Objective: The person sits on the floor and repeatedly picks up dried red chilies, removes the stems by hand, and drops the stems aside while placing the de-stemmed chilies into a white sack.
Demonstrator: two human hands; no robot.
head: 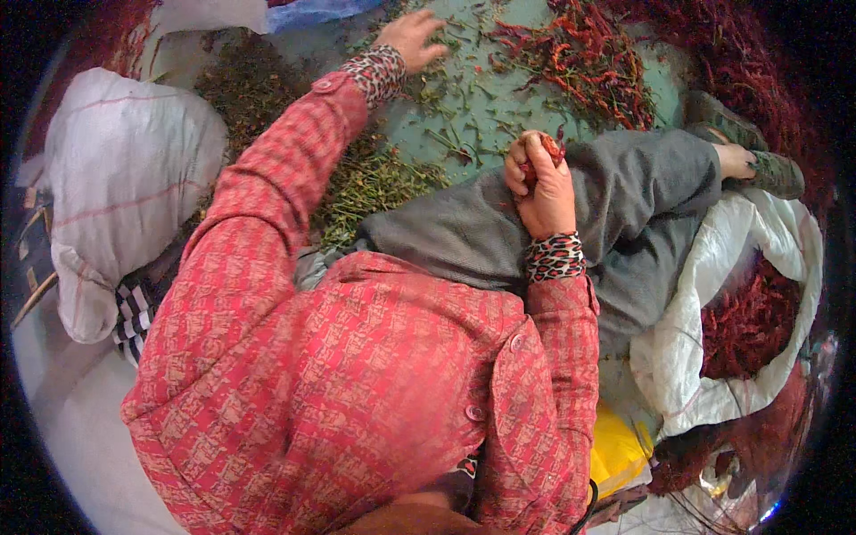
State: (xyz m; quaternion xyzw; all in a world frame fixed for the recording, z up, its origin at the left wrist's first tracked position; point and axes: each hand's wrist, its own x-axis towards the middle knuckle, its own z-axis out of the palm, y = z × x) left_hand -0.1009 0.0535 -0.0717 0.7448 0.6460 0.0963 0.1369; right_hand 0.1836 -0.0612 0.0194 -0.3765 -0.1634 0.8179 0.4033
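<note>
My right hand [543, 184] is closed around dried red chili peppers [552, 148], held above my grey-trousered leg. A dark red tip pokes up past the thumb. Away from my body, my left hand [414, 43] reaches over a pale green surface [491, 73] with its fingers apart and nothing visible in them. Loose green chili stems [468, 137] lie scattered on that surface below it. Right of the stems is a pile of dried red chilies [592, 63], some with stems attached. A heap of green stems [378, 194] lies against my leg.
An open white woven sack [659, 384] holding dark red chilies [749, 321] stands at my right. A filled white sack [134, 154] is at my left, beside brownish plant debris [244, 87]. More chilies [749, 60] lie beyond my shoes [776, 170]. A yellow bag [618, 448] sits near my right elbow.
</note>
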